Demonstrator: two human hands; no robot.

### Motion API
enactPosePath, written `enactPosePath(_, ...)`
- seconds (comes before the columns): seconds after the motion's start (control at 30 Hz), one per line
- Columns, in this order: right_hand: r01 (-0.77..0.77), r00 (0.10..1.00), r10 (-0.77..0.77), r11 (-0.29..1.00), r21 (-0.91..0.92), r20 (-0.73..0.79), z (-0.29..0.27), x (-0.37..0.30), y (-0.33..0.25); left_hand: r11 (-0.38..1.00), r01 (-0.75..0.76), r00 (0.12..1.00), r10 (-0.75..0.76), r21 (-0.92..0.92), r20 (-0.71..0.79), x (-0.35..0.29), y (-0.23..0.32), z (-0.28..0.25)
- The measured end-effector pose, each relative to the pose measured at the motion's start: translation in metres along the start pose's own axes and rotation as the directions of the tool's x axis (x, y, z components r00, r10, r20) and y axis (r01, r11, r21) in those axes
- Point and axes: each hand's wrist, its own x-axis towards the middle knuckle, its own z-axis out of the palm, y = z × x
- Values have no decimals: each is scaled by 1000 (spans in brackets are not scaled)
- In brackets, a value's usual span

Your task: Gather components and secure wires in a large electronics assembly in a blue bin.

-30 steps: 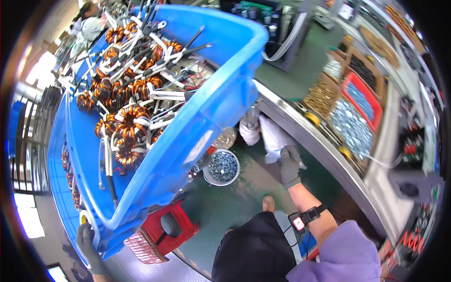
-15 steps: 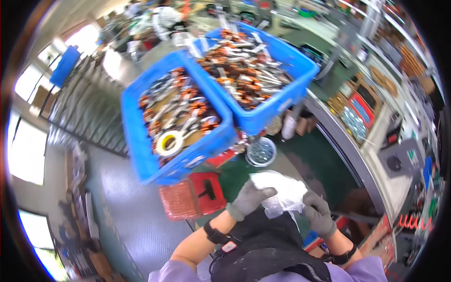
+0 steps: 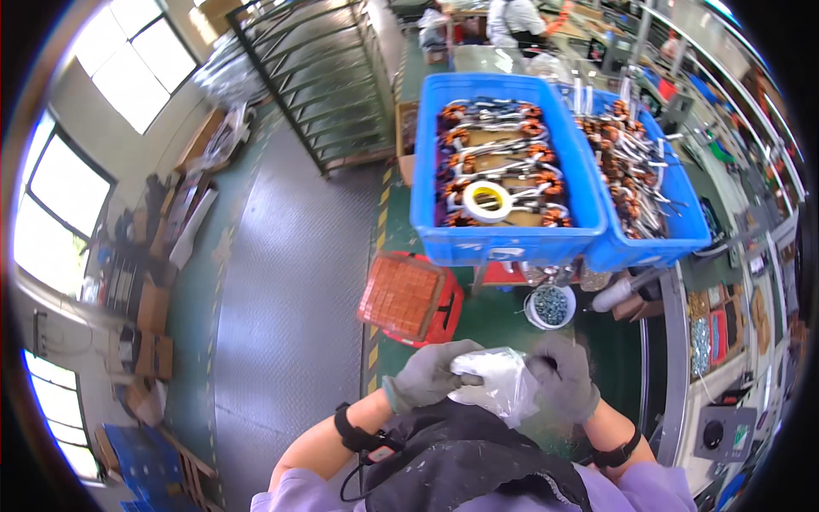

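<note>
Both hands (image 3: 495,380) clutch a clear plastic bag (image 3: 495,384) between them.

Your forearms are coming in from the lower edge, bent at the elbows and meeting close in front of your chest. Your left hand (image 3: 431,373), gloved in grey, is curling its fingers inward toward the right. Your right hand (image 3: 565,375), also gloved, is pinching with fingers folded down. Both wrists are wearing dark bands, and the hands are nearly touching.

Glossy crinkled plastic bag (image 3: 499,381), matt knit gloves (image 3: 431,375)
</note>
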Motion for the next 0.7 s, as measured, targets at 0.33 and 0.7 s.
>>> enactPosePath(0.33,-358,933,283,674,-646,-222,63,272,81,896,-81,672,-275,-437,-688,-192,-76,-236)
enactPosePath(0.7,-432,675,-167,700,-568,-719,135,242,77,890,454,776,-420,-45,-470,-108,-67,-353)
